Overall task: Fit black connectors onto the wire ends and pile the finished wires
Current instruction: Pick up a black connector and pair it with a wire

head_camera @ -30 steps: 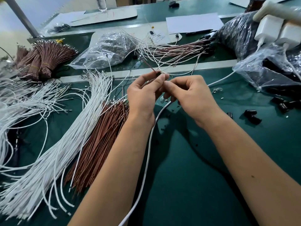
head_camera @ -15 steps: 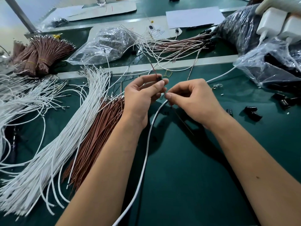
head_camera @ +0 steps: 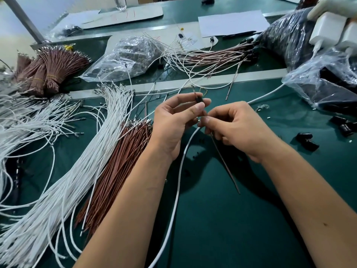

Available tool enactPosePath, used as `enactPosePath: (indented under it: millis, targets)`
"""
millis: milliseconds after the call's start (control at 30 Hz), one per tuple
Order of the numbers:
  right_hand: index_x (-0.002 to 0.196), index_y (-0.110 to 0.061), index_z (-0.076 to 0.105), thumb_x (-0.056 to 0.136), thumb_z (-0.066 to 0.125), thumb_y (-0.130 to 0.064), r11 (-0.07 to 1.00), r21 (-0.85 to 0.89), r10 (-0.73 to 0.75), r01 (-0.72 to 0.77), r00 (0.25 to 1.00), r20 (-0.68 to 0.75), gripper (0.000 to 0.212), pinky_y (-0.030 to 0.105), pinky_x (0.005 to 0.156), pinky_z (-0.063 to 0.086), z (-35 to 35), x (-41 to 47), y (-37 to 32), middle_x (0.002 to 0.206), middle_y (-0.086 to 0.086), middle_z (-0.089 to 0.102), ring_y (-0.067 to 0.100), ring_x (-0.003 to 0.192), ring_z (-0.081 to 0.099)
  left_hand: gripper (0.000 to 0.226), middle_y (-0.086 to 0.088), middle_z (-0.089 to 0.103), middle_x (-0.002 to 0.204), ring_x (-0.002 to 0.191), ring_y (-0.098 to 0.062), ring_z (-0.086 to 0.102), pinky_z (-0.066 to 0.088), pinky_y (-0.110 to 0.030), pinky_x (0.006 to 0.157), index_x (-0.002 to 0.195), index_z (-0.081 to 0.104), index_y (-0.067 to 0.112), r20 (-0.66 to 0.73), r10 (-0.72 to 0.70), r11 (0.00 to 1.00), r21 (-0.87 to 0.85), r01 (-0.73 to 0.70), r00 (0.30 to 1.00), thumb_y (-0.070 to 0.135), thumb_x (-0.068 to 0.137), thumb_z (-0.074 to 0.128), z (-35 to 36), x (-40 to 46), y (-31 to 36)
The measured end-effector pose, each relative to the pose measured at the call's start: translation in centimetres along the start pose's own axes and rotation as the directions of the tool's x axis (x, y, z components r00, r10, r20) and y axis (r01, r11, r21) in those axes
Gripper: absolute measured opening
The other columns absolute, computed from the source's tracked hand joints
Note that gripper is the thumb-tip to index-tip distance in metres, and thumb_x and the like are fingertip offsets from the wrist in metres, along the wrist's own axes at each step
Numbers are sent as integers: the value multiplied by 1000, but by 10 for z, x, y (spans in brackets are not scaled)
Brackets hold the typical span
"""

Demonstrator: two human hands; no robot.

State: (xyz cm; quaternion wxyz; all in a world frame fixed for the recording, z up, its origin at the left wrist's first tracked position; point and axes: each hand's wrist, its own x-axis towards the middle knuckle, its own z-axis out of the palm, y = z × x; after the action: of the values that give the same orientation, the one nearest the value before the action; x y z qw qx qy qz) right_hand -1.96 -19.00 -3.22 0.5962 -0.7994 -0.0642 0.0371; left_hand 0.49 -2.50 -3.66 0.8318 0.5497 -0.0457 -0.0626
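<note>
1. The left hand (head_camera: 173, 120) sits at centre frame, its grip pinching a black connector (head_camera: 199, 99) between thumb and fingertip, raised just above the green bench (head_camera: 222, 219).
2. The right hand (head_camera: 233, 128) is just right of it, its grip closed narrow on a thin brown wire (head_camera: 225, 161) near the wire's upper end; the wire slants down and to the right below the hand, and its lower end hangs over the bench.
3. The wire's top end lies just below the connector; whether it has entered the connector cannot be told.
4. A thick white cable (head_camera: 177, 182) runs from the lower centre up between the two hands and on to the right.
5. A long bundle of white wires (head_camera: 63, 180) fills the lower left, with a bundle of brown wires (head_camera: 116, 167) just beside it on the right.
6. Tied brown bunches (head_camera: 50, 68) lie at upper left.
7. A pile of wires with black ends (head_camera: 216, 57) lies at upper centre, near a clear bag (head_camera: 131, 55).
8. Loose black connectors (head_camera: 307, 139) lie on the bench at right, well apart from the hands.
9. Plastic bags (head_camera: 324, 82) of dark parts sit at upper right.
</note>
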Motion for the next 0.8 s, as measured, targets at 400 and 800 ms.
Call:
enactPosePath:
  millis: [400, 800]
  targets:
    - [81, -18, 80, 93, 75, -20, 999, -36, -27, 27, 1000, 2, 13, 20, 47, 38, -1, 1, 2, 69, 17, 67, 12, 54, 50, 17, -17, 77, 100, 78, -18, 70, 56, -26, 71, 94, 70, 9, -14, 14, 1000, -4, -14, 1000, -5, 85, 72, 1, 0, 3]
    - [81, -17, 79, 91, 79, -21, 990, -37, -143, 138, 974, -174, 10, 16, 50, 41, 3, 2, 4, 66, 10, 69, 6, 55, 52, 17, -14, 77, 92, 75, -19, 72, 57, -25, 70, 93, 71, 4, -32, 17, 999, -49, -19, 999, -10, 83, 71, 6, -3, 4]
